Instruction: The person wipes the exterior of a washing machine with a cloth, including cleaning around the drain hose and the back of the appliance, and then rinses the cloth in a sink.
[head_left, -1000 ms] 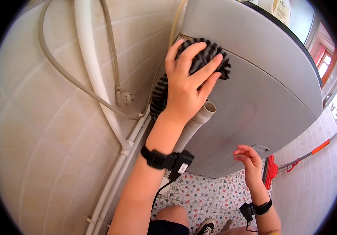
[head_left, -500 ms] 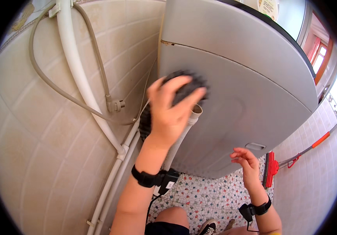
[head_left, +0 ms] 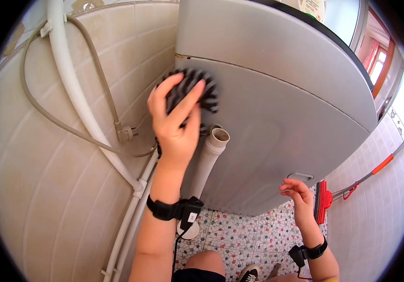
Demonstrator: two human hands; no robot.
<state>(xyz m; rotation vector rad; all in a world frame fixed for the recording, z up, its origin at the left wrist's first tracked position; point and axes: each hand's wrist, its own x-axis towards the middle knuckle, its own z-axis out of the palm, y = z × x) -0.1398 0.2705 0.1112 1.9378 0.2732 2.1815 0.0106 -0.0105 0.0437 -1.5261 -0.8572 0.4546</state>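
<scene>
My left hand (head_left: 176,127) is closed on a bunched black-and-grey striped cloth (head_left: 206,89), pressed against the upper left of a silver-grey appliance (head_left: 277,122) that looks like a washing machine. Part of the cloth is hidden behind my fingers. Just right of my left wrist stands a pale drain hose (head_left: 206,164), its open end pointing up. My right hand (head_left: 299,195) holds nothing; its fingers are loosely bent and apart, close to the recessed handle (head_left: 300,177) low on the panel.
On the left tiled wall runs a white pipe (head_left: 73,84) with a hanging grey cord and plug (head_left: 126,134). Thinner pipes (head_left: 129,216) slope down beside it. A red-headed mop (head_left: 324,202) leans at the right wall. Speckled tiles (head_left: 235,230) cover the floor.
My left hand and the cloth have moved left and slightly up on the panel, showing more of the hose's open end. The view has shifted a little; my right hand stays nearly in place.
</scene>
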